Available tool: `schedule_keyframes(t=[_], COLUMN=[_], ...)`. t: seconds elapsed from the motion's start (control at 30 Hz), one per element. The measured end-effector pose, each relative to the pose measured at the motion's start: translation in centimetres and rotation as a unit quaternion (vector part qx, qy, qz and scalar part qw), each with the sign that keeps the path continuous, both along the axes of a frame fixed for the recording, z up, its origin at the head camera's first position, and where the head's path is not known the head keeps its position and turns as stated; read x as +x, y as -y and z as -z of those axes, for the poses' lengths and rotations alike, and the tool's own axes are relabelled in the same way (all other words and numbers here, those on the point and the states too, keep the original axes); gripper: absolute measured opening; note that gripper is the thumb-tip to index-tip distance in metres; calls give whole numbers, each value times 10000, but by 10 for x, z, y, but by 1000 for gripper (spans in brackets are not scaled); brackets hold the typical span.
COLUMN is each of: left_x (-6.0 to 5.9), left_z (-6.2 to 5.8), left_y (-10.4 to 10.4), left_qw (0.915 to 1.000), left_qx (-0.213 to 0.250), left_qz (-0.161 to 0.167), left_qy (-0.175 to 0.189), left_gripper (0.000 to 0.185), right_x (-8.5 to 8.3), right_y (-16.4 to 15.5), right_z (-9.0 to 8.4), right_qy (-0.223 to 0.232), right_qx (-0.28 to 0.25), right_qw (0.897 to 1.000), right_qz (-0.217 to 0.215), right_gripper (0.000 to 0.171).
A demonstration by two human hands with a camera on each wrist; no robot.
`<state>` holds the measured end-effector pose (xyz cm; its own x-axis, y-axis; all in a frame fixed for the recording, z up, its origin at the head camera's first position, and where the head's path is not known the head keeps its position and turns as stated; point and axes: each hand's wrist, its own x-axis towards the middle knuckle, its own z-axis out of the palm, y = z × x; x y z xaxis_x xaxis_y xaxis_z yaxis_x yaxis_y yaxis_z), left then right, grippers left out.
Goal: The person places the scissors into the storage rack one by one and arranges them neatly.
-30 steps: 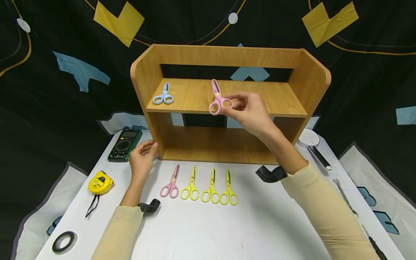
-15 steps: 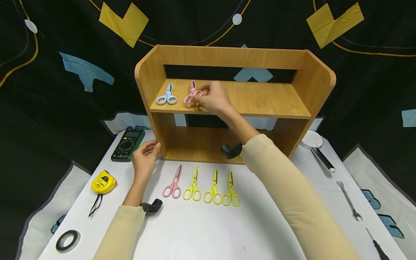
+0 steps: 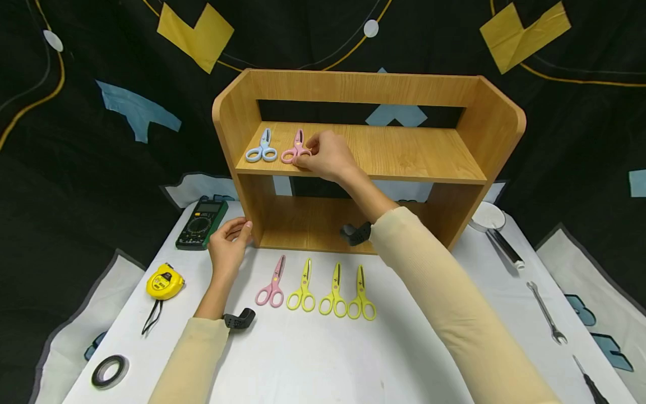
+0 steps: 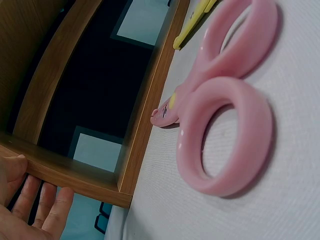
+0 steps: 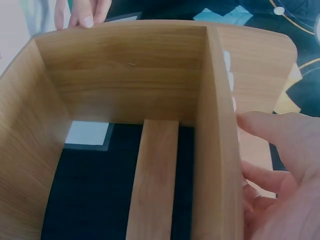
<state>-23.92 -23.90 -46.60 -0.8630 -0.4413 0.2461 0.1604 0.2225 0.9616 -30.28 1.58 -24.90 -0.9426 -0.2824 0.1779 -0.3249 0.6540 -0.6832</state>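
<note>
My right hand (image 3: pixel 330 154) pinches the right handle ring of pink scissors (image 3: pixel 289 159) lying on the upper board of the wooden shelf (image 3: pixel 398 151). Light blue scissors (image 3: pixel 261 152) lie just left of them, blades also pointing back. In the right wrist view, the board's edge hides most of the scissors. My left hand (image 3: pixel 229 247) rests its fingertips against the shelf's left side panel, low down; the left wrist view shows those fingers (image 4: pixel 56 212) fairly straight along the panel. On the table in front lie more pink scissors (image 3: pixel 271 289) and three yellow scissors (image 3: pixel 301 292).
At the left are a multimeter (image 3: pixel 202 224), a yellow tape measure (image 3: pixel 164 281) and a tape roll (image 3: pixel 109 372). A magnifying glass (image 3: pixel 488 216), a wrench (image 3: pixel 547 314) and a screwdriver (image 3: pixel 591 384) line the right side. Dark cloth hangs behind the shelf.
My right hand has carried the pink scissors leftward from mid-shelf and lowered them onto the upper board beside the blue pair. My left hand stays at the side panel.
</note>
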Motion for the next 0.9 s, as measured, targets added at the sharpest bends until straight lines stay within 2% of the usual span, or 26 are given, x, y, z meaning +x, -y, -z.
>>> schedule_keyframes(t=[0.2,0.33,0.43,0.67,0.9], left_x=[0,0,-1,-1,-5], left_z=[-2,-2,-2,-7,-8], left_y=[-1,1,1,7,14], left_qw=[9999,9998,9996,9964,9819], left_qx=[13,80,111,568,1355], left_qz=[26,89,154,428,818], left_qy=[120,149,190,454,1042], left_gripper=[33,34,34,37,48], right_x=[17,40,61,109,150], right_y=[-29,-58,-84,-139,-165], right_z=[-1,5,15,61,121], right_qy=[-198,-451,-474,-316,90], right_qx=[-519,-651,-739,-801,-670], right_qw=[9984,9969,9961,9963,9974], right_qz=[-79,-28,76,61,228], right_gripper=[50,47,46,42,40])
